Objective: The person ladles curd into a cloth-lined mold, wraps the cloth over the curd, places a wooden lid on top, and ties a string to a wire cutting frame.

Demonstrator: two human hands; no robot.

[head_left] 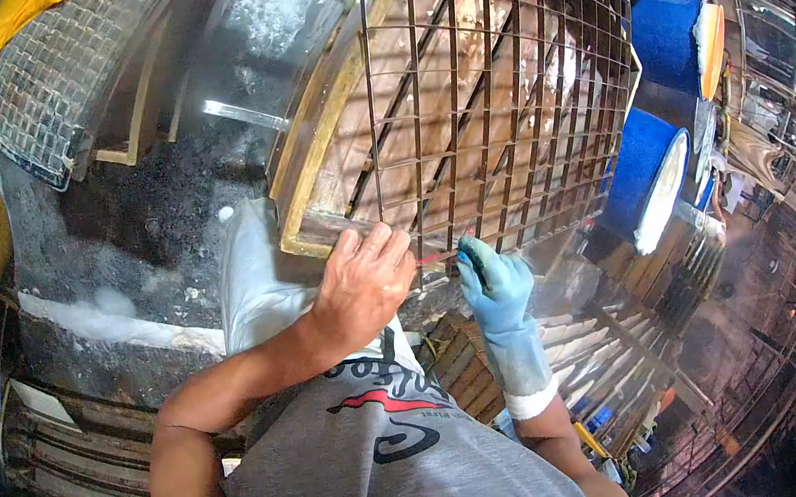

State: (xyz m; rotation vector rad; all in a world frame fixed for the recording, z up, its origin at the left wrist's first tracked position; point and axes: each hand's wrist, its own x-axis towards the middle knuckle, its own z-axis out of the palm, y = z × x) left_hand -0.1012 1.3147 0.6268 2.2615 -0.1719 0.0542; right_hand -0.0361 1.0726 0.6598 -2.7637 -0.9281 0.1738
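Observation:
A rusty metal grid [498,87] lies tilted over a wooden-framed tray [320,139] in front of me. My left hand [367,277] is bare, its fingers curled over the grid's near edge at the tray's corner. On my right hand [496,281] is a light blue glove with a white cuff. Its thumb and fingers pinch together at the same edge, just right of my left hand. A thin red strand [431,258] runs between the two hands and seems to end in the gloved fingertips. What lies under my left fingers is hidden.
Two blue drums [641,164] with pale rims stand to the right. A woven wire mesh panel [65,86] leans at upper left beside yellow cloth [0,39]. Stacked wooden slats [570,356] lie at lower right, and a slatted wooden rack [76,457] at lower left.

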